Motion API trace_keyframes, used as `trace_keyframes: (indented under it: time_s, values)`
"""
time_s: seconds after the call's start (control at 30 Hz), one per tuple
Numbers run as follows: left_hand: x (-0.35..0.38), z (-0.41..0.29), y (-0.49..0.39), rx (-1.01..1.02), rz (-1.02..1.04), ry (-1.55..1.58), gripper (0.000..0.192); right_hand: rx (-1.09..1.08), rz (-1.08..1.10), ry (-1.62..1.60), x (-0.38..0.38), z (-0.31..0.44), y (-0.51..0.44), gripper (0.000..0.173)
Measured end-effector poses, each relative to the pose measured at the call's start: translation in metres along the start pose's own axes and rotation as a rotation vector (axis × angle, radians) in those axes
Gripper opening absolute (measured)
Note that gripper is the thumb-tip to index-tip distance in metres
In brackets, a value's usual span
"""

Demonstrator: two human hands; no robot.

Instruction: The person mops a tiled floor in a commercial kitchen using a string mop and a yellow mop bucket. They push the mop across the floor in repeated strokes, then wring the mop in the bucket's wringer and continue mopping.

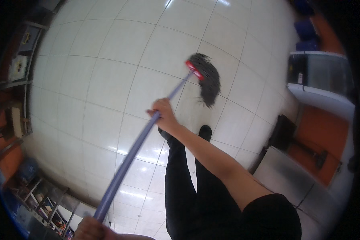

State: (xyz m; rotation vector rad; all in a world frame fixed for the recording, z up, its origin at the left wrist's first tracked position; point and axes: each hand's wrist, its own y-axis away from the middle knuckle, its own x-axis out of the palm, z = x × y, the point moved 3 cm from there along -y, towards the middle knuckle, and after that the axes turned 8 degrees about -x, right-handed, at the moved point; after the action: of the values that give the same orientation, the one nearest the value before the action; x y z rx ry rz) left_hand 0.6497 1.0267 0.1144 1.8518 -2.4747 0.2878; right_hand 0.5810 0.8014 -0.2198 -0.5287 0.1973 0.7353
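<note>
A string mop with dark grey strands [210,79] and a red head clamp [194,70] lies on the pale tiled floor [108,90], ahead of my feet. Its blue-purple handle [127,160] slants down toward the lower left of the view. My right hand [163,112], with the arm stretched forward, is wrapped around the handle's middle. Nearer to me, my left hand [91,229] grips the handle close to the bottom edge of the picture; the handle's end is hidden there.
My dark shoes [205,132] stand just behind the mop strands. Metal shelving [30,81] holding boxes lines the left side, and a rack [52,210] of small items is at lower left. At right are a glass-topped white appliance [321,90], a black object [282,132] and a metal cabinet [285,171].
</note>
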Motion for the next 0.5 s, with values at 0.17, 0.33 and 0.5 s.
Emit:
trace_keyframes:
  time_s: [0.17,0.33,0.5]
  values:
    - [0.015,0.004,0.032,0.104,-0.209,-0.02,0.037,-0.059,0.189,-0.135,0.042,-0.001,-0.06,0.025]
    - [0.067,0.05,0.078,0.066,-0.091,-0.232,0.04,0.034,0.163,0.016,0.014,-0.039,-0.063,0.021]
    - [0.096,-0.006,0.078,0.217,-0.348,-0.483,0.039,0.058,0.252,0.091,-0.034,-0.018,-0.02,0.02]
